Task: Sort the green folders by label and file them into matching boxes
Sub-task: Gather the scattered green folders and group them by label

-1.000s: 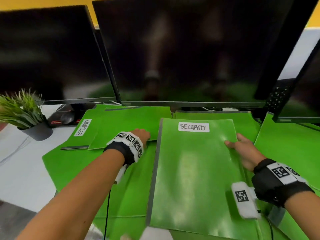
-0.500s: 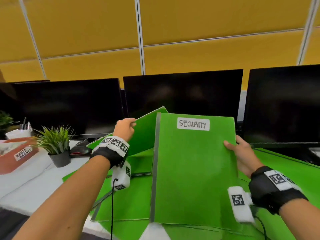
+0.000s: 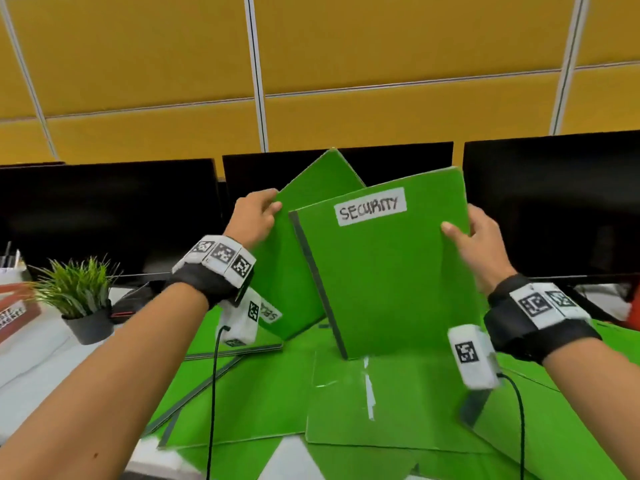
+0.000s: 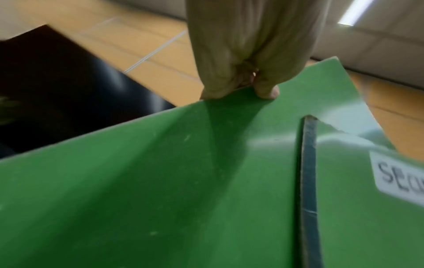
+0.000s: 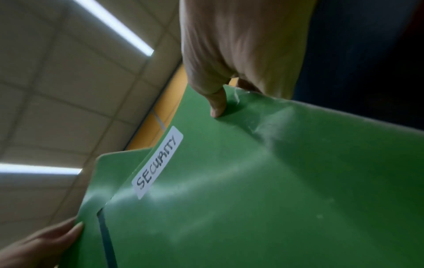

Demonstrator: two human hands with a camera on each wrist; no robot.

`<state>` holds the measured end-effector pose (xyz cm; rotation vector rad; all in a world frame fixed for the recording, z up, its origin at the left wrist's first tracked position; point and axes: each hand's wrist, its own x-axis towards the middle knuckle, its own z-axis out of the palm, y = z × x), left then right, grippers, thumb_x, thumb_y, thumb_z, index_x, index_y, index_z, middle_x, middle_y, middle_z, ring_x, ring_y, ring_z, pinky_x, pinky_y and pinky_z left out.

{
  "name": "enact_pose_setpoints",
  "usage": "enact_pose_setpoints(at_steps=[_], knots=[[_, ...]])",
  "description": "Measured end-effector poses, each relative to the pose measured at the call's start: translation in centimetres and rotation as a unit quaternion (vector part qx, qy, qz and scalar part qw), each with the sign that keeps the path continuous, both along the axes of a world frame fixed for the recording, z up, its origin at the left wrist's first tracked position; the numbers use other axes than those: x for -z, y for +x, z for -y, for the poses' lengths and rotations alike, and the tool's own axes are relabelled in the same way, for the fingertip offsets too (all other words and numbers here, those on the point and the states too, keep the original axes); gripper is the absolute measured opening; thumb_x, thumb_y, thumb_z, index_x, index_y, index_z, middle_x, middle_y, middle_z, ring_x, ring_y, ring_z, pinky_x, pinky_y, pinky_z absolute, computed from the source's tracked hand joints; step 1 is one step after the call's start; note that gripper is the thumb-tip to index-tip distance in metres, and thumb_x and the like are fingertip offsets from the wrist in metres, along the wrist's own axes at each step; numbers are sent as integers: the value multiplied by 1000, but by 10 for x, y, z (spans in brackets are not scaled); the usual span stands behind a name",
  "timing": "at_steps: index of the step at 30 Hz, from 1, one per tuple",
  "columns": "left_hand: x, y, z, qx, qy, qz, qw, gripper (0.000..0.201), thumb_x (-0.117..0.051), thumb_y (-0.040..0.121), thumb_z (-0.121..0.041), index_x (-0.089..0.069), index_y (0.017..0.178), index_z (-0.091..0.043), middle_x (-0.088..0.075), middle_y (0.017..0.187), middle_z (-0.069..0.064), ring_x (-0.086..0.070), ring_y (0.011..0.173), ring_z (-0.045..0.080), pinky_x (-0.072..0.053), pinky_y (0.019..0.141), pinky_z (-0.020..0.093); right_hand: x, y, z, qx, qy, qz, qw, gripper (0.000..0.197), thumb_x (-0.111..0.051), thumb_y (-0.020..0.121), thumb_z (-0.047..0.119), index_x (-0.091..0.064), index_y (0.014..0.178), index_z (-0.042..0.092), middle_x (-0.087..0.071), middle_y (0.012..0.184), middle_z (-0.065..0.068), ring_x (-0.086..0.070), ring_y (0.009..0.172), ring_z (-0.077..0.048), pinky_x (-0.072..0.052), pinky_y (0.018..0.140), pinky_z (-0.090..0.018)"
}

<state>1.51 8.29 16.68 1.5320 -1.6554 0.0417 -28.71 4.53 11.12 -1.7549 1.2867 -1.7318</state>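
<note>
Two green folders are raised off the desk in front of the monitors. The front folder [image 3: 388,271] bears a white SECURITY label [image 3: 370,206] and a dark spine on its left side. My right hand [image 3: 467,233] pinches its right edge, thumb on the front face [image 5: 252,181]. Behind it and to the left, a second green folder [image 3: 311,216] tilts up with its label low down, half hidden behind the left wrist camera. My left hand [image 3: 258,216] pinches its upper left edge [image 4: 241,94]. More green folders [image 3: 381,403] lie spread flat on the desk below.
Black monitors [image 3: 104,216] line the back of the desk under a yellow panelled wall. A small potted plant [image 3: 79,296] stands at the left, with a reddish labelled box [image 3: 14,310] at the left edge. No filing boxes for these folders show.
Both hands have lifted their folders from lying flat on the desk to standing nearly upright and higher. The left folder has tilted up behind the SECURITY folder. The head view has swung upward.
</note>
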Motion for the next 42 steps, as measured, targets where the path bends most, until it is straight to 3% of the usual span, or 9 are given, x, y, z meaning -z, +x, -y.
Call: enact_pose_setpoints(at_steps=[8,11,18,23,25,29,31,36,42], knots=[[-31,-80,14,116,46,181,976,20,-40,97,-7,-59,98,-5,-59,89,9,-62,87,28,-43,69,26,-34,11,-7,30,-83,-256,963,37,-55,90,3,-51,127,-1,-51,129,-17,-44,123,-26,-29,98,-16],[-24,-87,23,135,57,184,972,18,-45,96,-17,-55,82,-19,-61,88,2,-62,93,29,-46,73,33,-25,2,3,46,-106,-242,963,20,-58,87,0,-57,105,-8,-49,89,-14,-45,84,-20,-33,67,-13],[21,-16,52,73,139,74,985,10,-60,89,-20,-65,96,-15,-66,102,6,-58,102,19,-42,102,41,-3,-35,15,58,-89,-152,983,20,-60,86,2,-59,106,-3,-62,101,-20,-58,91,-30,-39,67,-4],[22,-18,47,65,43,27,997,15,-55,92,-11,-65,96,-2,-67,102,15,-57,93,16,-42,88,25,-13,-26,10,92,-105,-230,963,21,-59,87,7,-58,105,-3,-38,139,-16,-39,126,-21,-22,103,-14],[5,-32,41,61,-28,36,997,17,-54,92,-11,-66,100,-1,-67,103,15,-55,88,14,-43,80,21,-17,-17,11,129,-152,-289,936,17,-61,85,7,-59,99,-3,-26,150,-14,-25,139,-26,-17,114,-38],[-24,-71,24,111,-117,109,981,19,-53,92,-7,-68,100,-1,-62,94,4,-49,88,12,-42,90,26,-15,15,12,128,-176,-375,901,18,-56,84,1,-57,102,0,-56,123,-15,-48,122,-32,-21,106,-61],[-28,-82,21,125,-158,114,973,19,-53,92,-9,-68,100,-2,-61,98,7,-44,92,9,-35,85,18,-12,26,11,79,-195,-357,910,12,-54,85,-1,-56,98,-2,-56,83,-12,-58,80,-31,-43,88,-47],[-15,-53,25,130,-125,-78,980,52,-66,83,-29,-43,128,-15,-51,115,1,-48,106,8,-41,85,13,-13,29,7,38,-161,-179,970,6,-52,89,0,-51,93,-5,-45,72,1,-39,56,4,-31,52,-7],[39,-10,48,29,-58,-305,950,85,-65,81,-45,-21,144,-9,-26,146,14,-31,136,24,-29,114,37,-19,34,11,27,-140,-16,990,24,-55,86,10,-51,101,-8,-57,90,-18,-47,75,-9,-43,66,-20]])
